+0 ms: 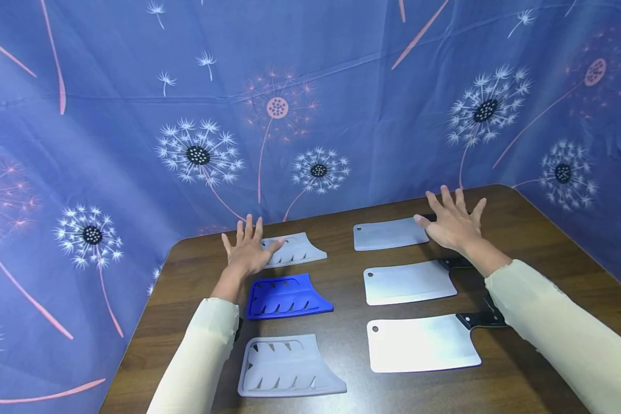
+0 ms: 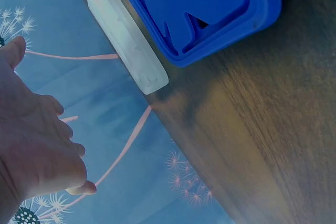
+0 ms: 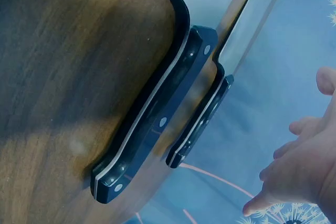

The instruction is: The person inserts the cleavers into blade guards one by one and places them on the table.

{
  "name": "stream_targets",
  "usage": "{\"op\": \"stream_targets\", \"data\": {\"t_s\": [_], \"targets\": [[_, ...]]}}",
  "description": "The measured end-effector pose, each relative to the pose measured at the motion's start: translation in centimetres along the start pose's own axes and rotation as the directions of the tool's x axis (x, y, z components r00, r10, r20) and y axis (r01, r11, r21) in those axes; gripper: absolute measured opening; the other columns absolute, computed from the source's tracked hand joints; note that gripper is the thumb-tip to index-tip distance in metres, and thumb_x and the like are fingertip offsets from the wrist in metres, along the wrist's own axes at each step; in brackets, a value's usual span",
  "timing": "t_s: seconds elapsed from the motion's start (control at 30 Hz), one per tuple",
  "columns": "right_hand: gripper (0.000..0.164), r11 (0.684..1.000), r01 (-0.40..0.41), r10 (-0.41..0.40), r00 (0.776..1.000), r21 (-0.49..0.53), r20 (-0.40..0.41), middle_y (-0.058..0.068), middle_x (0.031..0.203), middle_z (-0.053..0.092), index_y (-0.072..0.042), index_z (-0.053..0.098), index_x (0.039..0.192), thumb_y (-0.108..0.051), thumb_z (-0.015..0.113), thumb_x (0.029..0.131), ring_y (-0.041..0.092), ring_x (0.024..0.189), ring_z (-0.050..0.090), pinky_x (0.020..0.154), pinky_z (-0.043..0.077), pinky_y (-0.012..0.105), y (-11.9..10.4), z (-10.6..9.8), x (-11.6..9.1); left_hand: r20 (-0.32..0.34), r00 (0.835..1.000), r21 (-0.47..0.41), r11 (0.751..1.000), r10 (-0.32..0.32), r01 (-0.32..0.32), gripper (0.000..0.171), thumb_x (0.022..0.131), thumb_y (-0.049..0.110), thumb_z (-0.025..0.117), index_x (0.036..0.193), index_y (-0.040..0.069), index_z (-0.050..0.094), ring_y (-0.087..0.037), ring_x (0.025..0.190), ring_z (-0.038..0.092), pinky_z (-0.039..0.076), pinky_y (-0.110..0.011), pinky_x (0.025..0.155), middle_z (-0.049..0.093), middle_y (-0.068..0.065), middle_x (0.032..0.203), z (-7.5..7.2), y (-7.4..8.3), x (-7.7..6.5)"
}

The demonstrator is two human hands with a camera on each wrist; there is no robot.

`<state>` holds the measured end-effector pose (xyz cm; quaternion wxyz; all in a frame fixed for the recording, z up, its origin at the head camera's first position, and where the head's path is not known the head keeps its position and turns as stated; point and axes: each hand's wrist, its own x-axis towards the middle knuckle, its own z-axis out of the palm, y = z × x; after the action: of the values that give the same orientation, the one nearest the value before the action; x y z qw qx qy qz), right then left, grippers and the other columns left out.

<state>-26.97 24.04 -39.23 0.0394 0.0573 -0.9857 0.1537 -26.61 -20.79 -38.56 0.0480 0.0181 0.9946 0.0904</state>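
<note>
My left hand [image 1: 247, 251], fingers spread, hovers beside the far white plastic blade guard [image 1: 300, 250] and partly covers its left end. Nearer to me lie a blue blade guard [image 1: 287, 296] and a greyish-white one [image 1: 287, 365]. To the right, three cleavers form a column: far [image 1: 388, 235], middle [image 1: 409, 283] and near [image 1: 419, 345], handles pointing right. My right hand [image 1: 452, 224], also spread and holding nothing, is over the far cleaver's handle, mostly hiding it. In the right wrist view two black riveted handles [image 3: 157, 116] show, apart from the hand.
Everything lies flat on a brown wooden table [image 1: 341, 391]. A blue cloth [image 1: 372, 132] with dandelion prints hangs behind the table and along its sides. Bare wood separates the guards from the cleavers.
</note>
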Motion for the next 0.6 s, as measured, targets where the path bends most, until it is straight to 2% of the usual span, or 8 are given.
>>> {"op": "stream_targets", "data": {"t_s": [0.23,0.4,0.6], "targets": [[0.083,1.000,0.004,-0.004,1.000,-0.007,0.004,0.024,0.157,-0.008,-0.011,0.007,0.155,-0.063,0.031,0.096,0.046,0.139,-0.019,0.094,-0.026,0.069,-0.2,0.5,-0.1,-0.002,1.000,0.003,1.000,0.011,-0.011,0.096,0.087,0.079,0.023,0.155,0.017,-0.002,-0.032,0.144,-0.017,-0.020,-0.064,0.103,-0.014,-0.010,0.160,0.5,0.0,0.1],[0.083,1.000,0.002,-0.002,1.000,-0.014,0.005,0.023,0.157,-0.009,-0.011,0.006,0.155,-0.064,0.031,0.095,0.045,0.139,-0.019,0.095,-0.025,0.069,-0.1,0.9,0.1,0.010,1.000,-0.013,1.000,0.015,-0.014,0.095,0.087,0.077,0.026,0.155,0.017,-0.004,-0.032,0.145,-0.016,-0.021,-0.064,0.103,-0.017,-0.009,0.159,0.8,0.0,0.2],[0.084,1.000,0.005,-0.005,1.000,-0.001,0.003,0.024,0.157,-0.007,-0.011,0.007,0.155,-0.063,0.033,0.095,0.046,0.140,-0.018,0.097,-0.024,0.069,-0.2,1.1,0.6,0.009,1.000,-0.027,0.999,0.024,-0.023,0.093,0.089,0.075,0.029,0.155,0.017,-0.004,-0.031,0.145,-0.015,-0.019,-0.064,0.105,-0.013,-0.011,0.160,0.7,0.2,0.2]]}}
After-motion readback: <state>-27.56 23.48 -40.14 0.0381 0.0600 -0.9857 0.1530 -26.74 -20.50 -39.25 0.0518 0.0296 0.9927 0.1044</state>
